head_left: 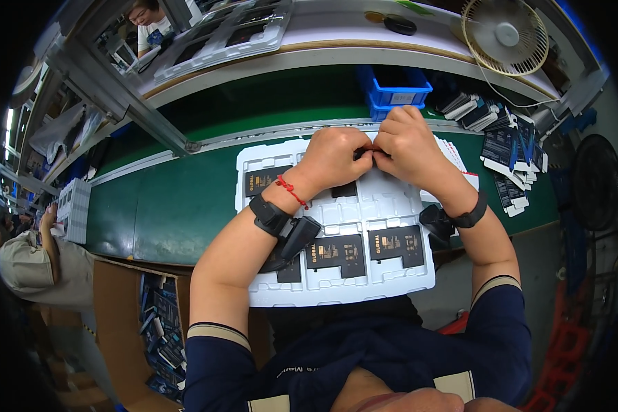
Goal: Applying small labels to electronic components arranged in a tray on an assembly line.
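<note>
Above the far part of a white plastic tray [350, 296], my two hands come together with their fingertips meeting. My left hand [332, 156] is closed in a pinch, and my right hand [406, 143] pinches right beside it. Something small and dark shows between the fingertips; the fingers cover most of it. Flat black phone batteries with gold print lie in the tray's compartments: one battery [397, 246] at the near right, another battery [335, 255] to its left, and one battery [264, 182] at the far left. Below my left hand, a dark battery [345, 190] is partly hidden.
Blue bins [395, 89] stand behind the tray. Printed cartons [508, 147] are heaped at the right, below a fan [506, 34] on the shelf. An open cardboard box [127, 323] of small boxes stands at the lower left. Other people work at the left and far side.
</note>
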`<action>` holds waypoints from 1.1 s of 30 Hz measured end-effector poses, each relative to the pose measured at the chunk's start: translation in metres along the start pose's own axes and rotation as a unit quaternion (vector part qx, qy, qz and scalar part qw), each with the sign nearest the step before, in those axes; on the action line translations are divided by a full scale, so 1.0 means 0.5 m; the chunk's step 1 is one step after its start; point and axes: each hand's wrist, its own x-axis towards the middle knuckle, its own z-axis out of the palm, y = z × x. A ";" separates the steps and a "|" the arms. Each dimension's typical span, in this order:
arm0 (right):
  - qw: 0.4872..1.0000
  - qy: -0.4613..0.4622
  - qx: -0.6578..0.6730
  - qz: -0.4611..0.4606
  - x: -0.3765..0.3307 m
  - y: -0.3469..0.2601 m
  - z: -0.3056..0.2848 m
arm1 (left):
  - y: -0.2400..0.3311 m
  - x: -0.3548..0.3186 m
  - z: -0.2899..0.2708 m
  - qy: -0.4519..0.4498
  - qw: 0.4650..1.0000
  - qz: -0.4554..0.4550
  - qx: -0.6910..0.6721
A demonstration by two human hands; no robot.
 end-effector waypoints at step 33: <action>0.867 -0.112 0.270 0.404 -0.282 0.106 0.044 | 0.011 -0.025 -0.178 -0.138 0.971 -0.183 -0.067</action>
